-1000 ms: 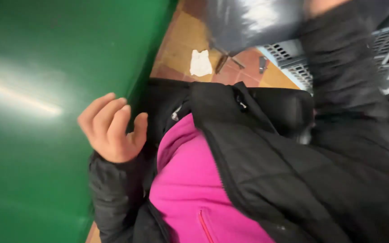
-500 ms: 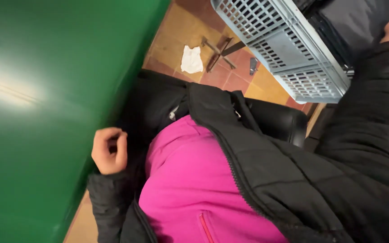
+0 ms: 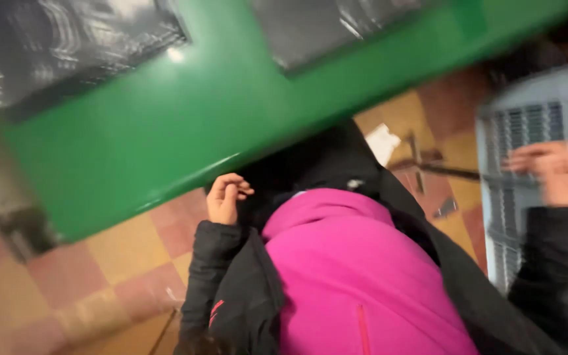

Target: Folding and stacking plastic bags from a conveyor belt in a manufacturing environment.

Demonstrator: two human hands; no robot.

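the left hand [image 3: 226,198] is loosely curled and holds nothing, just below the edge of the green table [image 3: 185,125]. the right hand [image 3: 555,174] is blurred, fingers spread, in front of the grey crate [image 3: 527,131]; whether it grips, i cannot tell. a white paper [image 3: 382,142] lies on the tiled floor [image 3: 126,250].

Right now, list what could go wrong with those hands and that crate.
1. The right hand is on the grey slatted crate but blurred, so its grip cannot be judged; the crate might slip.
2. White paper and small scraps lie on the tiled floor close by: possibly a slip or trip hazard.
3. The left hand, curled, sits close to the green table's edge and could knock against it.
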